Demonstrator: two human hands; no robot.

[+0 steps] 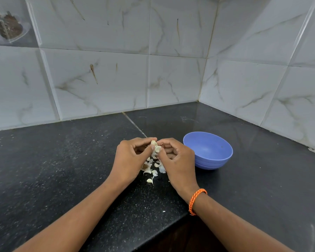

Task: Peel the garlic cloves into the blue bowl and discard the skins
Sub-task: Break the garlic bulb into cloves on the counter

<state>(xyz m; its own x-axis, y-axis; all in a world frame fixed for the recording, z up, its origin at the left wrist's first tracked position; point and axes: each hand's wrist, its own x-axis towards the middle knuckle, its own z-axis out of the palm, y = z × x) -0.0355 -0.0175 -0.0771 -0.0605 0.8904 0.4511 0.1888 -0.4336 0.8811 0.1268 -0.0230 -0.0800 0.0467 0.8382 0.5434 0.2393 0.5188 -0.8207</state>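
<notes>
- A dark surface is seen, with the blue bowl just right of the hands, apparently empty.
- The garlic cloves are pinched between the left hand and right hand; both grips grasp them.
- Skins lie below; peeling is judged under way, a bared clove being owed to the bowl next.

Left hand and right hand jointly pinch garlic cloves above the counter. Loose skins lie beneath. Blue bowl stands just right.

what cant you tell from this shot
Head view only:
- Whether the garlic is one clove or several: fingers of the left hand and right hand cover it.
- How many loose pieces are cloves or skins: too small, partly under the hands.
- The near inside of the bowl: its wall hides it.
</notes>
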